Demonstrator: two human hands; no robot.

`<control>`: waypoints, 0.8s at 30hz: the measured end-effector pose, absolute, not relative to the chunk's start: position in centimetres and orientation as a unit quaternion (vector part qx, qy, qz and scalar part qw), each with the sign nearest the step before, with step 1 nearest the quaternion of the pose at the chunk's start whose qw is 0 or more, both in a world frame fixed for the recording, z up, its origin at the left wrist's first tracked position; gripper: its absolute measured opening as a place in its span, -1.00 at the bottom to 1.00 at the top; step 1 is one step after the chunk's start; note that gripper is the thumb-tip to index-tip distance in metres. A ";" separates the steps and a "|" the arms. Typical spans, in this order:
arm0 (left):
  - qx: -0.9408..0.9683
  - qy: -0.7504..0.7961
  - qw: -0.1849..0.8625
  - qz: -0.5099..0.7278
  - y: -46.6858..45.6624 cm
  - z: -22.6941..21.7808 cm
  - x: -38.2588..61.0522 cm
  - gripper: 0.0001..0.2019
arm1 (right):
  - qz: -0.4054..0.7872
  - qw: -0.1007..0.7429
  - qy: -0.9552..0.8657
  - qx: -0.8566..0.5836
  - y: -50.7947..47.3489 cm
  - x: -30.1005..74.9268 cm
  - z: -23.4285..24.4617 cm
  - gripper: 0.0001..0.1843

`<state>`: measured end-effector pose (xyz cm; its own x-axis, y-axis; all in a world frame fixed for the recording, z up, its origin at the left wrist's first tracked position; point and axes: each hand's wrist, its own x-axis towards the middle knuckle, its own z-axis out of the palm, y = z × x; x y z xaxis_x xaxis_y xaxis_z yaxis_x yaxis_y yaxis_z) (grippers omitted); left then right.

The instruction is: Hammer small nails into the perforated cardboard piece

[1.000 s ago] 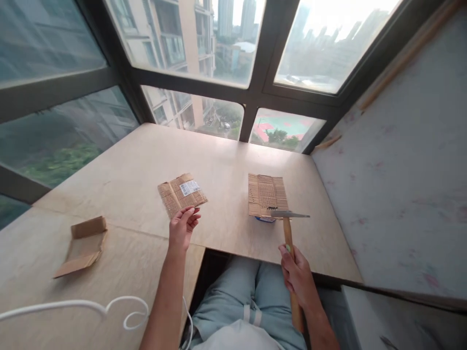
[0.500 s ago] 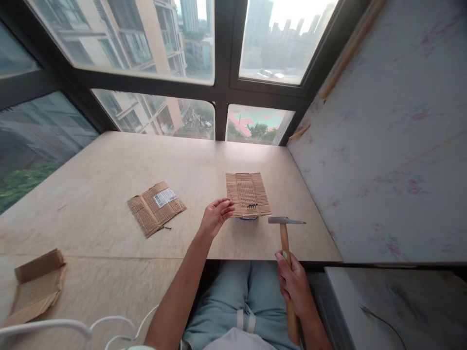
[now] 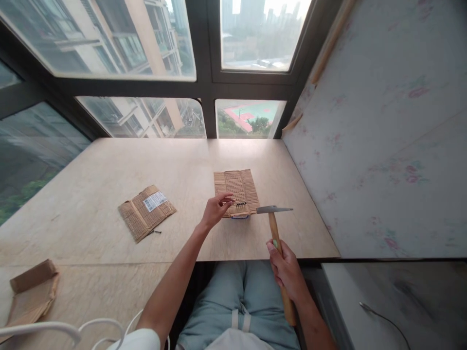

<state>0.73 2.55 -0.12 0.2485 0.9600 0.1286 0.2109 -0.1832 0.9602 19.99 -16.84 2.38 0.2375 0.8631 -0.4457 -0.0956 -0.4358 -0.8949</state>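
Observation:
My left hand [image 3: 216,210] reaches over the left front part of a corrugated cardboard piece [image 3: 233,182]. Thumb and forefinger are pinched together; whatever they hold is too small to make out. Just right of the fingertips, a short row of several dark nails [image 3: 241,204] stands at the cardboard's front part. Under its front edge a blue-edged object [image 3: 240,217] shows, mostly hidden. In my right hand [image 3: 286,267] is a hammer [image 3: 274,228], gripped by its wooden handle, its metal head raised beside the cardboard's right front corner.
To the left lies another cardboard piece [image 3: 146,214] with a white label, and dark nails [image 3: 156,232] by its edge. A folded cardboard scrap [image 3: 34,291] and white tubing [image 3: 44,329] are at the lower left. Windows stand behind the table [image 3: 175,160]; a papered wall [image 3: 383,160] bounds the right.
The view has shifted slightly. My left fingertips have moved right over the cardboard, closer to the row of nails. The hammer stays in my right hand, its head slightly nearer the cardboard's corner.

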 end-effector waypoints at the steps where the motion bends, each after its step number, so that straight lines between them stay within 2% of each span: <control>1: 0.660 0.447 0.447 0.406 2.7 -0.4 0.9 -0.76 | 0.545 0.444 -0.296 -0.647 -16.7 19.9 2.3 -0.51; 6: 0.694 0.447 0.427 0.369 2.9 -0.9 1.1 -0.89 | 0.556 0.447 -0.292 -0.638 -16.3 19.9 1.8 -0.54; 19: 0.723 0.474 0.356 0.354 3.1 -0.7 1.2 -0.90 | 0.556 0.443 -0.272 -0.649 -16.4 20.5 1.3 -0.54; 24: 0.724 0.468 0.360 0.357 3.0 -0.9 1.0 -0.88 | 0.558 0.430 -0.277 -0.653 -16.4 20.3 1.2 -0.54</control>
